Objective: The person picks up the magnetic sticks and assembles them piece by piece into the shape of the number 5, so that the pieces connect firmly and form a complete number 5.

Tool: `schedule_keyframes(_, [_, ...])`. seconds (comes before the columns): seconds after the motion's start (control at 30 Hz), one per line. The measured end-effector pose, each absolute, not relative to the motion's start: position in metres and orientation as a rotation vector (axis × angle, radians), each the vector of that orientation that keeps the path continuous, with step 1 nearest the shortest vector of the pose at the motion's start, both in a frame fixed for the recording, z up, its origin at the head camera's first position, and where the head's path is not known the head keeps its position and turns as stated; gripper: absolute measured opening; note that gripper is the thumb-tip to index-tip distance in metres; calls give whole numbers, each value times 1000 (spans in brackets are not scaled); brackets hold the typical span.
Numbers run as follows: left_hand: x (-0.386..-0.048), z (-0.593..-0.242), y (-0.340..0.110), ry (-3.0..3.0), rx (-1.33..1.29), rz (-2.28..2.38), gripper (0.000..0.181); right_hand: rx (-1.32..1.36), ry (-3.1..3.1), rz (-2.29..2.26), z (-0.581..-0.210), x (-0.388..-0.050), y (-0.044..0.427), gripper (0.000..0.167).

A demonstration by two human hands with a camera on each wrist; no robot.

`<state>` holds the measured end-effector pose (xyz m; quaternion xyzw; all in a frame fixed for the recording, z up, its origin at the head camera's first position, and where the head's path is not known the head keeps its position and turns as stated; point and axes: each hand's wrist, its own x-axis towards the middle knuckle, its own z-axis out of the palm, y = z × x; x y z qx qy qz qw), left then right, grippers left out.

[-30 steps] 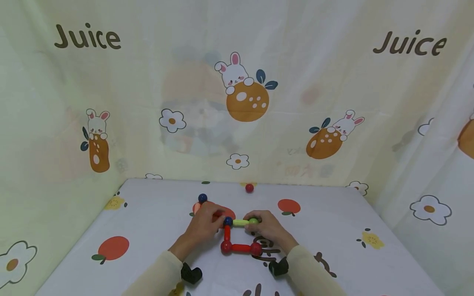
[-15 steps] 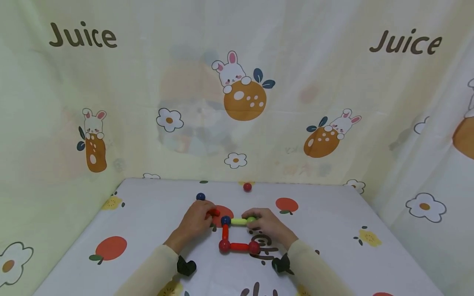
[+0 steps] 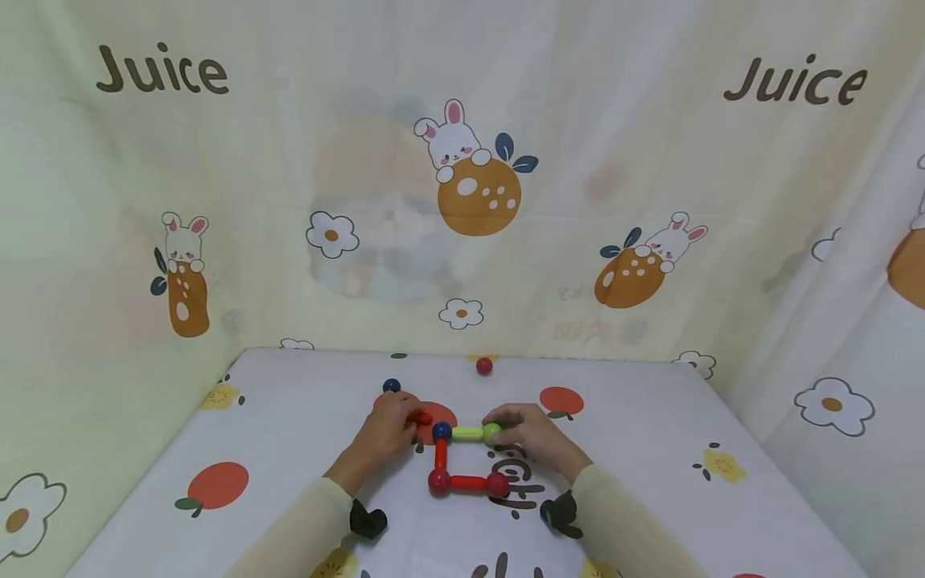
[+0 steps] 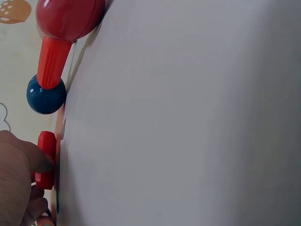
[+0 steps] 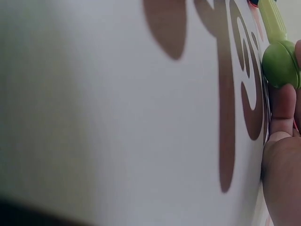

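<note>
Two hands are at work on the printed worktop (image 3: 289, 441): the left hand (image 3: 381, 433) pinches a loose red rod (image 4: 46, 145), its digits nearly together, just left of a three-sided frame of rods and balls; the right hand (image 3: 535, 433) pinches the green ball (image 3: 492, 434), joined by a yellow-green rod (image 3: 467, 433) to a blue ball (image 3: 442, 432). All look like light, stiff plastic, hardly fragile; the ridged rods should grip well at mid-length, while glossy balls may slip, so take them from opposite sides. No container shows; a red ball (image 3: 484, 366) lies directly on the worktop.
</note>
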<state>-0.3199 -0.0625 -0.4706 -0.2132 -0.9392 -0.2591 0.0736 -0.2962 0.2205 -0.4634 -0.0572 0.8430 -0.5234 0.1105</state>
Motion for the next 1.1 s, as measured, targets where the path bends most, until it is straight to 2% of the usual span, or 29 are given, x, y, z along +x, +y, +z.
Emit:
schedule_keyframes(0.37, [-320, -470, -67, -2809, -666, -780, 26, -154, 2469, -1591, -461, -293, 216, 29])
schedule_keyframes(0.83, [-317, -466, -72, -2810, -712, -914, 12, -142, 2636, -1447, -462, -286, 216, 35])
schedule_keyframes(1.1, [-309, -458, -72, -2821, -619, -906, 19, -116, 2646, -1439, -464, -287, 216, 33])
